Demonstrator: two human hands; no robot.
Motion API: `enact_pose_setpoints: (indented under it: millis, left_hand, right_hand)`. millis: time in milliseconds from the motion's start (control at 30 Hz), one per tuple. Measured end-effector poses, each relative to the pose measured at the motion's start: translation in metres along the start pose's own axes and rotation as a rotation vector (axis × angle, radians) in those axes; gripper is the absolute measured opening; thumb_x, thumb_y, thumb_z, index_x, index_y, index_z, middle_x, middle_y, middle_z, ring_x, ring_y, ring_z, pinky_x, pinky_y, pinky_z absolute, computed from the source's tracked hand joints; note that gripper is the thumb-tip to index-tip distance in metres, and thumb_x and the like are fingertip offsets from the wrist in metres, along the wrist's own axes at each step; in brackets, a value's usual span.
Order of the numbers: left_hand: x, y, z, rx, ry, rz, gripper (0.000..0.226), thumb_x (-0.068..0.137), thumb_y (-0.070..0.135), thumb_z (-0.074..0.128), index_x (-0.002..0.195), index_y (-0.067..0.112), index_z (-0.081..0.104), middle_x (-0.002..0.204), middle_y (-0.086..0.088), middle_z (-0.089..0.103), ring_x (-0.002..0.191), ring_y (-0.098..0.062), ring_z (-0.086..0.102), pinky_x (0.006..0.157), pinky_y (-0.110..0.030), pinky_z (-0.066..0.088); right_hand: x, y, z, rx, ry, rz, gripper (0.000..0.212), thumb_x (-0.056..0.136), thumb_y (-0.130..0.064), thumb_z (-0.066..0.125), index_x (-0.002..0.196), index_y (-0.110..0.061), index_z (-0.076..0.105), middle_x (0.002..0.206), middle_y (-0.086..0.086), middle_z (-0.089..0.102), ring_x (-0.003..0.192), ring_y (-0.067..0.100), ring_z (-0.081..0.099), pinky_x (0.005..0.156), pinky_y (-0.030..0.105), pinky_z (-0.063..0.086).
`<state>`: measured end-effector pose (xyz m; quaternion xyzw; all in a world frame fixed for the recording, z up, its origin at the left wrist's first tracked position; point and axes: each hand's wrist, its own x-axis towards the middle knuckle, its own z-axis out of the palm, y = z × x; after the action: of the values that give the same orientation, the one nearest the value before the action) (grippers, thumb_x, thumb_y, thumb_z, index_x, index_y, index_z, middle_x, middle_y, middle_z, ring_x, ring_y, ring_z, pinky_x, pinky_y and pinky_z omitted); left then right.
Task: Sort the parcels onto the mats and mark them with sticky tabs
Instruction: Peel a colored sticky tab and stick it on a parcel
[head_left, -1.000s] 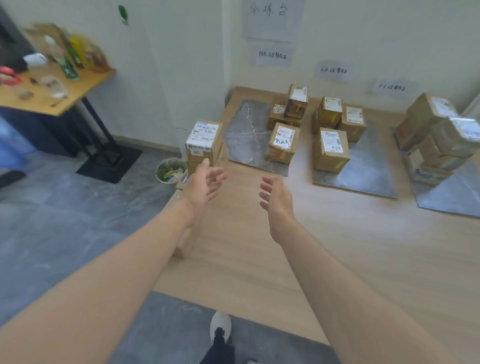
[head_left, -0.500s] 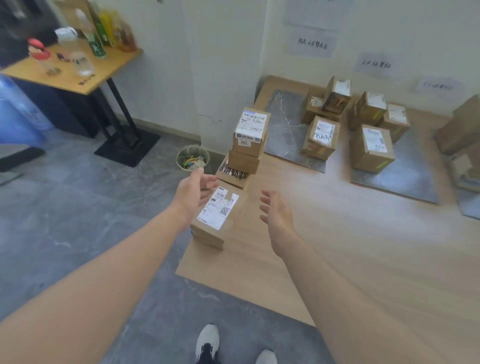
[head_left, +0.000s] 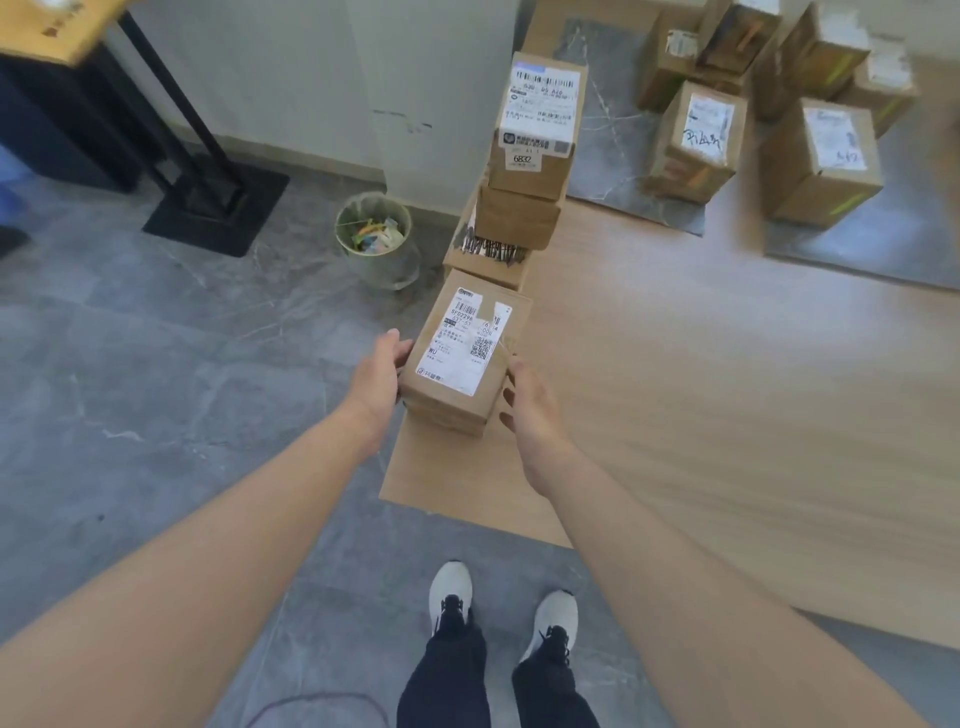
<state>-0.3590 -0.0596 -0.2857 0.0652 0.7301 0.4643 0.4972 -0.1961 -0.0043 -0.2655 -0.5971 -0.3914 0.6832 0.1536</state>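
Several parcels (head_left: 698, 140) sit on the mats (head_left: 608, 130), a stack (head_left: 517, 218) waits unsorted, and left hand (head_left: 379, 374) and right hand (head_left: 532, 410), both relaxed, bracket the nearest box (head_left: 462, 358) without clamping it.

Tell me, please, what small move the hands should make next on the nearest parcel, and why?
Probably press both palms in and lift. The left hand touches the nearest parcel on its left side, the right hand is close beside its right side, and it lies off the mats.
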Motion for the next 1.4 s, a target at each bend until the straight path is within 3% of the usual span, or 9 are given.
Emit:
enact_pose_setpoints:
  millis: [100,200,333,567,700,800,900,1067,1400]
  left_hand:
    - [-0.006,-0.002,0.000,0.025,-0.013,0.019,0.048,0.105,0.048,0.026,0.102,0.031,0.071,0.105,0.017,0.073,0.099,-0.008,0.063,0.086,-0.024,0.044]
    - [-0.018,0.002,0.003,0.042,-0.012,0.025,0.051,0.105,0.047,0.028,0.105,0.024,0.073,0.108,0.012,0.073,0.095,-0.016,0.063,0.089,-0.030,0.047]
    - [-0.044,0.021,0.015,-0.004,-0.013,0.014,0.045,0.104,0.044,0.035,0.089,0.013,0.065,0.101,0.002,0.074,0.097,-0.025,0.067,0.094,-0.043,0.052]
    - [-0.097,0.074,0.040,-0.043,-0.132,0.071,0.040,0.103,0.044,0.041,0.080,0.013,0.052,0.102,-0.009,0.075,0.098,-0.031,0.072,0.090,-0.054,0.057]
    - [-0.126,0.114,0.060,-0.026,-0.187,0.147,0.040,0.103,0.045,0.042,0.094,0.013,0.065,0.094,-0.007,0.076,0.084,-0.027,0.073,0.082,-0.048,0.060]
    - [-0.155,0.146,0.076,-0.028,-0.243,0.217,0.040,0.102,0.046,0.041,0.096,0.017,0.068,0.085,-0.001,0.077,0.083,-0.026,0.071,0.090,-0.050,0.057]
    - [-0.186,0.178,0.092,-0.021,-0.316,0.286,0.042,0.103,0.047,0.039,0.100,0.018,0.069,0.086,-0.001,0.078,0.087,-0.026,0.071,0.095,-0.050,0.054]
    - [-0.233,0.224,0.117,0.024,-0.400,0.441,0.048,0.103,0.050,0.038,0.114,0.016,0.069,0.102,-0.001,0.077,0.092,-0.025,0.072,0.083,-0.042,0.059]
    - [-0.286,0.253,0.146,0.043,-0.502,0.552,0.040,0.104,0.044,0.040,0.109,0.018,0.070,0.109,-0.002,0.075,0.102,-0.028,0.071,0.091,-0.045,0.057]
  right_hand:
    - [0.010,0.014,0.001,0.021,-0.022,-0.036,0.042,0.103,-0.047,0.042,0.138,-0.032,0.060,0.128,-0.020,0.066,0.119,0.002,0.059,0.111,0.033,0.043]
    - [0.002,0.010,-0.002,0.011,-0.026,-0.053,0.042,0.099,-0.051,0.042,0.133,-0.036,0.063,0.124,-0.020,0.070,0.116,0.001,0.062,0.106,0.029,0.047]
    - [-0.009,0.003,-0.016,0.031,0.022,-0.078,0.063,0.080,-0.068,0.044,0.133,-0.039,0.062,0.133,-0.011,0.067,0.131,0.020,0.056,0.107,0.041,0.043]
    - [-0.070,-0.058,-0.056,0.049,0.159,-0.245,0.032,0.104,-0.028,0.037,0.093,-0.024,0.067,0.087,-0.010,0.071,0.079,0.011,0.064,0.058,0.021,0.048]
    - [-0.098,-0.092,-0.077,0.119,0.205,-0.329,0.030,0.102,-0.032,0.039,0.108,-0.024,0.067,0.103,-0.003,0.074,0.093,0.019,0.070,0.071,0.031,0.060]
    - [-0.132,-0.122,-0.096,0.158,0.233,-0.399,0.034,0.100,-0.036,0.039,0.113,-0.020,0.067,0.100,-0.006,0.074,0.090,0.016,0.068,0.063,0.021,0.056]
    - [-0.160,-0.151,-0.117,0.187,0.263,-0.490,0.047,0.085,-0.053,0.043,0.111,-0.023,0.069,0.106,-0.003,0.075,0.107,0.025,0.069,0.096,0.046,0.056]
    - [-0.201,-0.193,-0.152,0.218,0.345,-0.634,0.037,0.095,-0.043,0.040,0.109,-0.019,0.065,0.105,0.000,0.076,0.098,0.020,0.068,0.080,0.037,0.053]
    - [-0.240,-0.218,-0.191,0.209,0.428,-0.736,0.049,0.084,-0.054,0.040,0.106,-0.019,0.066,0.102,0.001,0.077,0.102,0.027,0.071,0.091,0.044,0.055]
